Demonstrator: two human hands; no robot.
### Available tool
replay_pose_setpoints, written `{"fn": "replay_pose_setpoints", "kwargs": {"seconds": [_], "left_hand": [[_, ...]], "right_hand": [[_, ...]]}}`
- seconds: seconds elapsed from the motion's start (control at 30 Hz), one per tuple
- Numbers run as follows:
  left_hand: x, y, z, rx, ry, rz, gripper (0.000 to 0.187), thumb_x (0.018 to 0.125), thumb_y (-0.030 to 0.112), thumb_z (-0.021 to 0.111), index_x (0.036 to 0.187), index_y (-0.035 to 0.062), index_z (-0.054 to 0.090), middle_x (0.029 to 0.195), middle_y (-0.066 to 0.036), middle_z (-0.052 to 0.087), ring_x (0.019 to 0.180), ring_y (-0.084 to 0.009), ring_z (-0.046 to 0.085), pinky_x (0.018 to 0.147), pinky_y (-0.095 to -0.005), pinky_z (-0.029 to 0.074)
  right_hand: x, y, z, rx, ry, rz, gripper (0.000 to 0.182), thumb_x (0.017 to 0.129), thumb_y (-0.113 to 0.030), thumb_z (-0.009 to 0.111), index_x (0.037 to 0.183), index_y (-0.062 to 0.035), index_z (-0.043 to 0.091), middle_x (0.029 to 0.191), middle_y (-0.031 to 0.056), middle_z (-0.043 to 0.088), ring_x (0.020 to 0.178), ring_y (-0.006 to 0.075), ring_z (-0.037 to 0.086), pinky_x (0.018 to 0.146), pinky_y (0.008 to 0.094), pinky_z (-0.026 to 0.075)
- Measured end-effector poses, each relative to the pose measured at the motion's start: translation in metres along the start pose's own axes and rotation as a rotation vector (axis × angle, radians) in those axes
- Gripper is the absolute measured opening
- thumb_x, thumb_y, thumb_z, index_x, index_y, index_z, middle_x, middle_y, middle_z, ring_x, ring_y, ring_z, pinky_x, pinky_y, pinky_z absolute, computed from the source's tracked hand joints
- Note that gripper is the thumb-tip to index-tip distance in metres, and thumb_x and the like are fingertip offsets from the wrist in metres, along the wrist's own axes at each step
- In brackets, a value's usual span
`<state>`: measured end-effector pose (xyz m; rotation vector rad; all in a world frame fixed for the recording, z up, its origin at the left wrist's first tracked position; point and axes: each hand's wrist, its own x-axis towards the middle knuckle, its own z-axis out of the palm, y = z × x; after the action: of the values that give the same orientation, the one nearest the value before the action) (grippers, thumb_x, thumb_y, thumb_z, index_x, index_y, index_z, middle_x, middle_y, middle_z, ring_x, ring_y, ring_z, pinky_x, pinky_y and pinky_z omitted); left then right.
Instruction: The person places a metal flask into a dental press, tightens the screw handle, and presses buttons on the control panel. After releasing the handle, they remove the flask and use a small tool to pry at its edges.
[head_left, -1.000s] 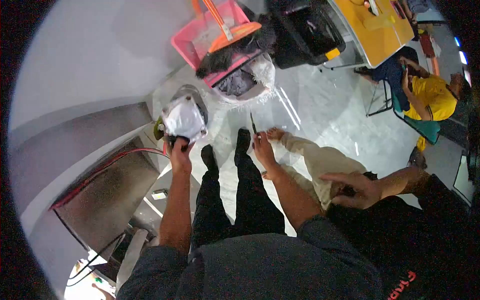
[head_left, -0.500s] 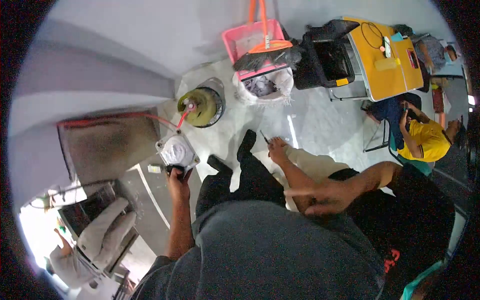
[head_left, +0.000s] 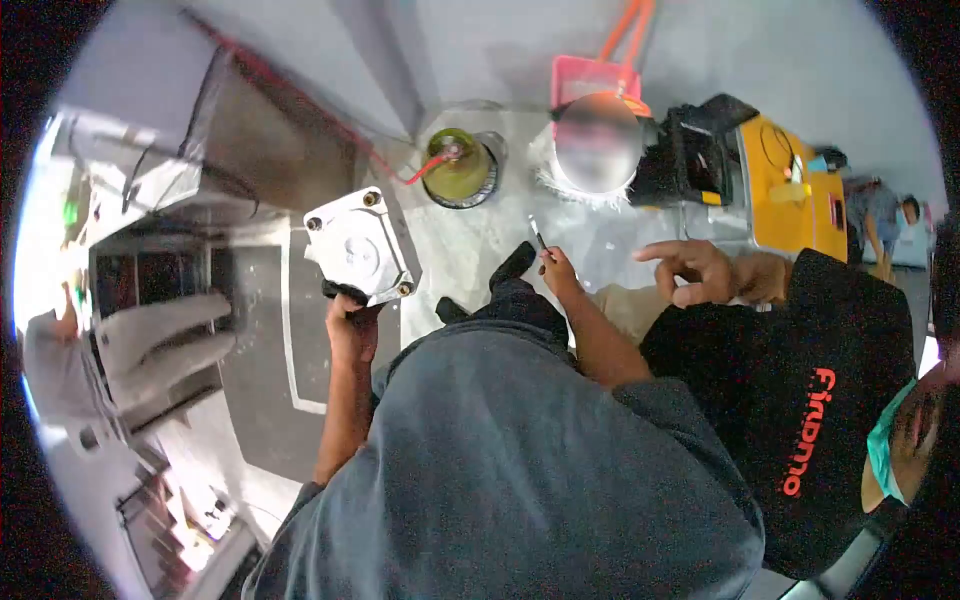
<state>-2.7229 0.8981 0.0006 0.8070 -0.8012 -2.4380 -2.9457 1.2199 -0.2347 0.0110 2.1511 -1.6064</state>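
Observation:
My left hand [head_left: 354,318] is closed around the black part at the lower edge of a white metal device [head_left: 358,250]. The device is tilted, its square face with brass-coloured corner fittings turned up. In my right hand [head_left: 557,272] is a thin screwdriver-like tool [head_left: 538,232], its tip pointing up and away from me. A red hose [head_left: 300,92] runs along the left to a green gas cylinder [head_left: 455,168] on the floor. A co-worker's hand [head_left: 697,272] is to the right of my right hand, apart from it, one finger stretched out.
A co-worker in a black shirt [head_left: 760,390] sits close at my right. Ahead stand a pink dustpan [head_left: 568,72], a white sack [head_left: 555,172], a black bin [head_left: 697,150] and a yellow table [head_left: 790,215]. Another person [head_left: 875,212] is beyond the table; one more [head_left: 58,360] is far left.
The view has turned. My left hand has raised and tilted the device, moving it away from the cylinder. The co-worker's arm, earlier across my right arm, has drawn back and now points.

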Motion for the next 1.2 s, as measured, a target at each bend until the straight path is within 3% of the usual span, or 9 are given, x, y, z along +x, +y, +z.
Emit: {"fn": "replay_pose_setpoints", "kwargs": {"seconds": [0.1,0.33,0.43,0.53,0.6,0.73,0.83,1.03,1.2], "left_hand": [[-0.010,0.004,-0.037,-0.050,-0.080,0.073,0.044,0.070,0.007,0.052,0.113,0.0007,0.058,0.120,-0.008,0.060,0.115,-0.0262,0.055,0.104,-0.0495,0.039],[-0.037,0.019,-0.017,-0.075,0.015,0.197,0.060,0.075,0.011,0.050,0.135,0.0061,0.046,0.131,-0.009,0.056,0.117,-0.0262,0.057,0.097,-0.0467,0.046],[-0.032,0.017,-0.033,-0.042,-0.039,0.266,0.056,0.079,0.016,0.052,0.134,0.0043,0.048,0.134,-0.009,0.054,0.122,-0.0307,0.053,0.103,-0.0518,0.042],[-0.029,0.013,-0.043,-0.054,-0.113,0.307,0.055,0.083,0.019,0.052,0.136,0.0051,0.047,0.136,-0.009,0.052,0.124,-0.0306,0.052,0.103,-0.0523,0.042],[-0.036,0.018,-0.022,-0.079,-0.016,0.284,0.056,0.076,0.016,0.053,0.131,0.0045,0.049,0.132,-0.009,0.054,0.120,-0.0298,0.054,0.101,-0.0508,0.043],[-0.043,0.024,-0.008,-0.056,0.120,0.267,0.058,0.068,0.014,0.055,0.125,0.0027,0.053,0.127,-0.009,0.057,0.116,-0.0295,0.055,0.100,-0.0506,0.043],[-0.040,0.020,-0.019,-0.064,-0.012,0.279,0.055,0.076,0.015,0.053,0.130,0.0058,0.050,0.132,-0.009,0.055,0.123,-0.0314,0.052,0.101,-0.0516,0.043],[-0.037,0.018,-0.022,-0.106,0.004,0.241,0.058,0.069,0.013,0.055,0.126,0.0033,0.052,0.125,-0.009,0.058,0.115,-0.0281,0.056,0.097,-0.0492,0.045],[-0.037,0.021,-0.011,-0.115,0.021,0.236,0.057,0.070,0.012,0.055,0.126,0.0039,0.052,0.124,-0.008,0.059,0.112,-0.0273,0.057,0.096,-0.0483,0.046]], "right_hand": [[-0.008,-0.032,0.021,-0.251,-0.028,-0.142,0.032,0.099,-0.040,0.052,0.103,-0.0088,0.060,0.070,0.0074,0.059,0.063,0.0189,0.059,0.060,0.0360,0.047],[-0.040,-0.168,0.083,-0.118,-0.239,-0.293,0.026,0.102,-0.028,0.049,0.100,-0.0041,0.060,0.068,0.0003,0.051,0.060,0.0090,0.047,0.054,0.0250,0.037],[-0.051,-0.216,0.101,-0.098,-0.324,-0.369,0.025,0.102,-0.027,0.048,0.101,-0.0052,0.060,0.069,-0.0014,0.050,0.059,0.0060,0.044,0.052,0.0222,0.034],[-0.076,-0.263,0.112,-0.048,-0.388,-0.385,0.026,0.101,-0.029,0.049,0.101,-0.0041,0.059,0.067,0.0009,0.050,0.061,0.0117,0.048,0.059,0.0284,0.040],[-0.092,-0.291,0.116,-0.001,-0.445,-0.424,0.024,0.102,-0.025,0.048,0.103,-0.0033,0.057,0.068,-0.0006,0.049,0.063,0.0096,0.046,0.059,0.0266,0.039],[-0.105,-0.307,0.120,0.043,-0.514,-0.508,0.022,0.102,-0.023,0.048,0.104,-0.0035,0.056,0.069,-0.0013,0.047,0.064,0.0081,0.045,0.060,0.0250,0.037],[-0.108,-0.307,0.119,0.084,-0.561,-0.502,0.021,0.103,-0.023,0.047,0.105,-0.0038,0.056,0.070,-0.0018,0.046,0.065,0.0078,0.043,0.061,0.0245,0.037],[-0.105,-0.296,0.119,0.090,-0.548,-0.536,0.023,0.102,-0.024,0.049,0.108,-0.0031,0.057,0.070,-0.0026,0.045,0.064,0.0058,0.040,0.058,0.0218,0.032],[-0.111,-0.301,0.117,-0.004,-0.518,-0.573,0.022,0.101,-0.025,0.050,0.106,-0.0047,0.057,0.067,0.0001,0.050,0.063,0.0098,0.048,0.061,0.0266,0.040]]}}
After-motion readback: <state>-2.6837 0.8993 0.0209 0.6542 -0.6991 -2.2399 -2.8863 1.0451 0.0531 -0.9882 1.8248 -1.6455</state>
